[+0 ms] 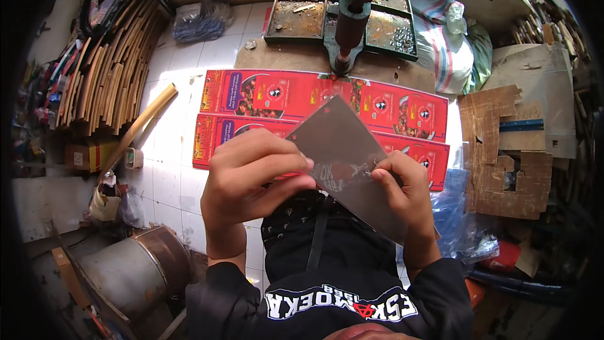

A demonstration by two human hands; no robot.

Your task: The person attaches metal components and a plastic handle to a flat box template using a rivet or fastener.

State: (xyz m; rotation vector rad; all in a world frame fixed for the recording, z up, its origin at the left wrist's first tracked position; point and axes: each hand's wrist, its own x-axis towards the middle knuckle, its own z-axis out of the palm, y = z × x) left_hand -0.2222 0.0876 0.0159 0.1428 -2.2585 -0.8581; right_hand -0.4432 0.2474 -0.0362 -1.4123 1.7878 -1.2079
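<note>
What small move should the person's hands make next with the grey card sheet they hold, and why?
Probably ease the grey card sheet forward toward the green press. Both the left hand and the right hand pinch its near edge, it is tilted up, and the press stands just beyond the red printed sheets.

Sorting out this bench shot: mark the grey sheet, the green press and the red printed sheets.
grey sheet (343, 141), head view, on its bare upper middle.
green press (350, 16), head view, on its upright column.
red printed sheets (277, 94), head view, on the upper strip's left half.
</note>
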